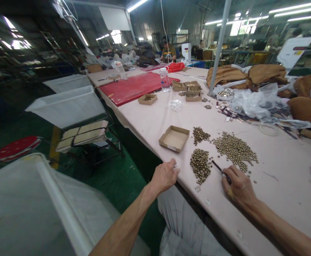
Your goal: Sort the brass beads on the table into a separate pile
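Note:
My right hand (237, 183) is closed around a thin dark rod-like tool (217, 166); its exact kind does not show. The tool's tip points at small brass-coloured metal pieces, which look like snap or rivet parts. They lie in a wide spread pile (234, 149), a denser near pile (200, 165) and a smaller far pile (200, 135). My left hand (165, 176) is at the table's near edge, left of the dense pile, with its fingers curled together. Whatever it may hold is hidden. Beyond it sits a shallow cardboard box (174, 138) with a bare bottom.
Small cardboard trays (147, 99) with metal pieces, a clear bottle (164, 80) and a red sheet (142, 87) lie farther back. Plastic bags (259, 103) and brown fabric (267, 74) fill the right side. White bins (64, 101) stand left. A person (168, 51) sits far off.

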The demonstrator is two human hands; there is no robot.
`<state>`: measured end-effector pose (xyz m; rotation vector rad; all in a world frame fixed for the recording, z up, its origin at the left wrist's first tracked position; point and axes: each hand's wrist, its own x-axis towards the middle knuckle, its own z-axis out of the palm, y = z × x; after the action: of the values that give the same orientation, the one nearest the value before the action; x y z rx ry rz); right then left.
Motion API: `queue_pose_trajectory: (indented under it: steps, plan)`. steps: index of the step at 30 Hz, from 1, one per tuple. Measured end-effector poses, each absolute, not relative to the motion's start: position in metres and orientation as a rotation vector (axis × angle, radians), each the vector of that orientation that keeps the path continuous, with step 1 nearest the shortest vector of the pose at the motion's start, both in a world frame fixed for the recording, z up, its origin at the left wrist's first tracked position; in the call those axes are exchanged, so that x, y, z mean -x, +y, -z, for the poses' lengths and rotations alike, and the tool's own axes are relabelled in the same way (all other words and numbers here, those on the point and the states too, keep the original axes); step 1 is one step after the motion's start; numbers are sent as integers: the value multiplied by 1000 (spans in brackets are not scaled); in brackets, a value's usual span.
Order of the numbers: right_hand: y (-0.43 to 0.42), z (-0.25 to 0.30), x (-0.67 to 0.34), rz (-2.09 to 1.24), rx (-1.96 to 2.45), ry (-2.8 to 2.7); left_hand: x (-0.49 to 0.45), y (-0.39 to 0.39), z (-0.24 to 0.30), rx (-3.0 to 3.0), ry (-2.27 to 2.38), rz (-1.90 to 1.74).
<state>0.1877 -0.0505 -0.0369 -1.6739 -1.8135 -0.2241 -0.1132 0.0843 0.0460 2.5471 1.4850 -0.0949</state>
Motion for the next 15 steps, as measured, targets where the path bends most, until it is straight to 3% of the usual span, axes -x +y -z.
queue_pose_trajectory:
  steps: [15]
  plan:
    - [-32, 32, -185, 286, 1744, -1838, 116, 87, -38, -2582, 1453, 41]
